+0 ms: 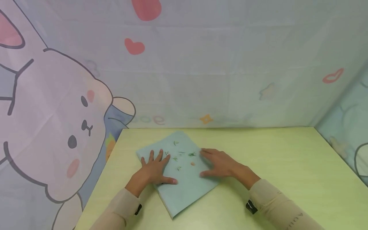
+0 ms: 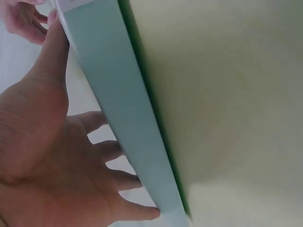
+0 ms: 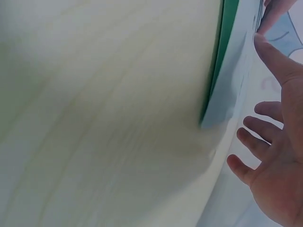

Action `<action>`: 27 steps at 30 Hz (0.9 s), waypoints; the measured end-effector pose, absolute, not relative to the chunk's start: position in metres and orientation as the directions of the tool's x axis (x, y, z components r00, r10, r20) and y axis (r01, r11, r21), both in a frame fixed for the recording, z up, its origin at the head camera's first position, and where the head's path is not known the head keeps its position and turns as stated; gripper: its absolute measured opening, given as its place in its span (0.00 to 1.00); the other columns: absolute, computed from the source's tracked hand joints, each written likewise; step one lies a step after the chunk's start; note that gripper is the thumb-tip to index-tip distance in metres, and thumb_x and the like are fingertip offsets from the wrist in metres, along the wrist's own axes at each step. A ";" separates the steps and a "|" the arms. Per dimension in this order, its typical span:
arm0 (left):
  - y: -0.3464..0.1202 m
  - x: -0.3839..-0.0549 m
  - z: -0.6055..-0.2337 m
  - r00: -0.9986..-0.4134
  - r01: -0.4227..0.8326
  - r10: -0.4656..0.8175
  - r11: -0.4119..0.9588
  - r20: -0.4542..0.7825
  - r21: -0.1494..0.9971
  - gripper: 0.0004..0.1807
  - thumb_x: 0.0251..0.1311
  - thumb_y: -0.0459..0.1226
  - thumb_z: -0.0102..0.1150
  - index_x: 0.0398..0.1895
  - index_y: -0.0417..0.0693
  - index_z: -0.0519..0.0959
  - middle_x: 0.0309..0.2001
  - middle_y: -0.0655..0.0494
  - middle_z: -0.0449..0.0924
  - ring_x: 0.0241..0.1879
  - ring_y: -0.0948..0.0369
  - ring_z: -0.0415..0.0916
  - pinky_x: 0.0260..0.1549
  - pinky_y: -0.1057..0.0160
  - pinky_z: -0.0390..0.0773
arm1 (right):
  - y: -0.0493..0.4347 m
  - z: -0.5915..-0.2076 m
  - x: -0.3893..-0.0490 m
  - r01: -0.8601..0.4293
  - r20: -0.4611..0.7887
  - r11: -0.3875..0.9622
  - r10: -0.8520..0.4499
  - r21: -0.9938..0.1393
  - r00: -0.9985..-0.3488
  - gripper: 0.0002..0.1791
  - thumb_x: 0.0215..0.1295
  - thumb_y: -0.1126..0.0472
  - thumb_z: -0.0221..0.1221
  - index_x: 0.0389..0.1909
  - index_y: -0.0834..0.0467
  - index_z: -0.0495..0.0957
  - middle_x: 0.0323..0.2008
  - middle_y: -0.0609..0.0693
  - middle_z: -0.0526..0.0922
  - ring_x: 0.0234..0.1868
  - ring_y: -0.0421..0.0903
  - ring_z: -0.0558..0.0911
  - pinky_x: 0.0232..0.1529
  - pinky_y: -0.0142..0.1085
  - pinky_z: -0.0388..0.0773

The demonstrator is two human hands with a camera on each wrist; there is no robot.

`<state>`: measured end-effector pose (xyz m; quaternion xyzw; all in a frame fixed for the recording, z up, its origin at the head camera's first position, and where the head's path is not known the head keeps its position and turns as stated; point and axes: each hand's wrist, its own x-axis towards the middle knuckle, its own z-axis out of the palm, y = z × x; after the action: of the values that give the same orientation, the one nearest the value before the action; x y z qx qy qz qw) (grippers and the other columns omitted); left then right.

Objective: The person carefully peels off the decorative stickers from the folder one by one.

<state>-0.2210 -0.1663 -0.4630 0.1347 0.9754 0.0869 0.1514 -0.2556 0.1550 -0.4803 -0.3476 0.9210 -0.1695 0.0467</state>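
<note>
A flat pale-blue, book-like thing (image 1: 185,195) with small green sprigs and an orange spot on its face lies askew on the table. Spread fingers of my left hand (image 1: 155,169) rest on its left part, thumb reaching toward the middle. At its right edge my right hand (image 1: 219,164) touches with extended fingertips and thumb, the fingers apart. The left wrist view shows the thing's smooth pale side (image 2: 120,90) below the left hand. A darker green layer (image 3: 226,47) shows along its edge in the right wrist view. Whether it is a book or a folder I cannot tell.
The pale yellow-green table (image 1: 276,179) extends to the right of the thing. Behind it hangs a light curtain (image 1: 218,64) with hearts, and a cartoon-animal print (image 1: 66,121) fills the left side. Dark bands sit at both beige sleeve cuffs (image 1: 264,191).
</note>
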 end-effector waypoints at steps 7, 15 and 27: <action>-0.148 -0.230 -0.459 -0.864 0.317 0.376 0.923 -0.334 0.218 0.64 0.53 0.71 0.71 0.87 0.55 0.53 0.86 0.42 0.38 0.83 0.34 0.30 0.71 0.21 0.39 | 0.169 -0.482 -0.254 -0.603 0.003 0.723 -0.640 -0.338 -0.769 0.61 0.56 0.30 0.74 0.81 0.62 0.63 0.80 0.59 0.63 0.78 0.62 0.65 0.71 0.60 0.68; -0.131 -0.238 -0.460 -0.838 0.383 0.439 0.896 -0.324 0.224 0.62 0.55 0.74 0.66 0.87 0.57 0.54 0.87 0.46 0.39 0.84 0.38 0.30 0.73 0.24 0.39 | 0.171 -0.484 -0.249 -0.585 -0.047 0.714 -0.648 -0.385 -0.760 0.68 0.51 0.28 0.75 0.82 0.64 0.59 0.82 0.62 0.58 0.80 0.64 0.61 0.73 0.63 0.63; -0.109 -0.252 -0.461 -0.860 0.426 0.467 0.879 -0.204 0.216 0.61 0.59 0.76 0.59 0.88 0.57 0.52 0.87 0.43 0.39 0.84 0.39 0.33 0.74 0.26 0.40 | 0.169 -0.479 -0.242 -0.527 -0.146 0.798 -0.582 -0.293 -0.800 0.71 0.51 0.23 0.72 0.83 0.65 0.56 0.84 0.61 0.54 0.83 0.60 0.55 0.71 0.67 0.61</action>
<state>-0.2522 -0.1092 -0.4614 0.2325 0.9609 0.0816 0.1261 -0.2417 0.1689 -0.4786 -0.2948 0.9410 -0.1196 0.1152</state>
